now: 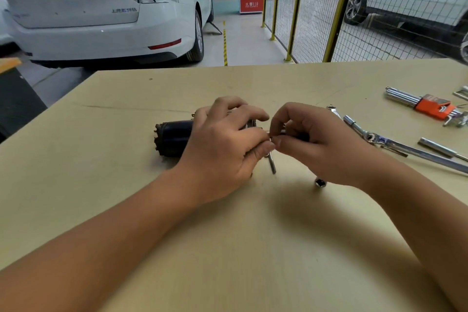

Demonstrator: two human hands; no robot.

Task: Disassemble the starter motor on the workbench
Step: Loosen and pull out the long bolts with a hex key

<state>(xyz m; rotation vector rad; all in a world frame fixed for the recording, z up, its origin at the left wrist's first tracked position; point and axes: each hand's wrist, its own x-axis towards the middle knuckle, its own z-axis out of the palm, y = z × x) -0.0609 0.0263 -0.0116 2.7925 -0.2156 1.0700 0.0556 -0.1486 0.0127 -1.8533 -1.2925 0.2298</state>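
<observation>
The starter motor point(172, 138), a dark cylinder with a ribbed end cap, lies on its side in the middle of the tan workbench point(228, 235). My left hand point(225, 144) wraps over its right part and holds it down. My right hand point(311, 142) meets it from the right, thumb and forefinger pinching a small part at the motor's end; the part itself is mostly hidden. A short metal bolt point(271, 163) sticks down below my left fingers. A small socket point(320, 182) lies beside my right wrist.
To the right lie a ratchet wrench point(405, 147), an extension bar point(438, 148) and an orange-holdered hex key set point(428, 106). Beyond the bench's far edge stand a white car point(101, 7) and a yellow mesh fence point(329, 7).
</observation>
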